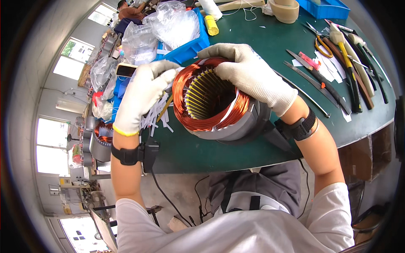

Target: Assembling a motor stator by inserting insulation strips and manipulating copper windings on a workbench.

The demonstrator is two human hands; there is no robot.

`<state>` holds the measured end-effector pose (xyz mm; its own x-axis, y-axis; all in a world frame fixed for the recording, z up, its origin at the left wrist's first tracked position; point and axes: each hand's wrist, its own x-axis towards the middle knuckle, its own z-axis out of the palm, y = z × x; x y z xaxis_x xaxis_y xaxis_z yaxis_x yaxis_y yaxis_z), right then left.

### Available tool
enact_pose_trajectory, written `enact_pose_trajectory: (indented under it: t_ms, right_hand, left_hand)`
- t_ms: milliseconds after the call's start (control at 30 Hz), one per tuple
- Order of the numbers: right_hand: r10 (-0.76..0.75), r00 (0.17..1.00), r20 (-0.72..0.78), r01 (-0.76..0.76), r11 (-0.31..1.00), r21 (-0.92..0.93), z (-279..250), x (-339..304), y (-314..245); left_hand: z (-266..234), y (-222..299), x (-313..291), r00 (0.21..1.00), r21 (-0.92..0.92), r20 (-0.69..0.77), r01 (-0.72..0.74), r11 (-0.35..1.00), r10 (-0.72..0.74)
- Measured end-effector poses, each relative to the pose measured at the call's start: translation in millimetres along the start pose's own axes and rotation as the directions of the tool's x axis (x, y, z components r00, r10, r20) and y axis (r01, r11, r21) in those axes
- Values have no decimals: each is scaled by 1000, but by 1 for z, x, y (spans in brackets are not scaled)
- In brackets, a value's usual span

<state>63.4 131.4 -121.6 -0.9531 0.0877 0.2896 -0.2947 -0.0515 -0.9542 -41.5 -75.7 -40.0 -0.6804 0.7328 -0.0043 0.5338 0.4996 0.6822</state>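
A motor stator [228,134] with a grey metal body lies tilted on the green table, its bore facing up toward me. Copper windings [185,114] ring its end, with yellow slot liners [195,95] inside and a white strip across the coil at the front. My right hand [253,71], in a white knit glove, is closed over the far right of the coil ring, thumb at the inner edge. Beside the coil's left side is my gloved left hand [145,92]. Its fingers and thumb are bent together near the winding; what they pinch is hidden.
White paper strips [158,116] lie left of the stator. Behind stands a blue bin [185,48] with plastic bags. Scissors [322,44], a yellow-handled hammer [346,55] and other tools spread at the right. A phone [125,70] and a yellow roll [211,25] are nearby.
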Motion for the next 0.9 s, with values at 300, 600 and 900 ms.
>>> enact_pose_trajectory:
  t_ms: [300, 600, 900]
  right_hand:
    - [-59, 998, -19, 57, 993, -103, -1, 2, 4]
    - [-16, 1000, -11, 16, 1000, -7, -3, 3, 7]
    - [7, 1000, -2, -7, 997, -73, -5, 5, 2]
  left_hand:
    - [27, -17, -9, 967, -133, -257, -41, 990, 5]
    - [4, 0, 1, 1000, 10, 9, 4, 1000, -4]
    - [24, -13, 1, 962, 144, -190, -169, 975, 195]
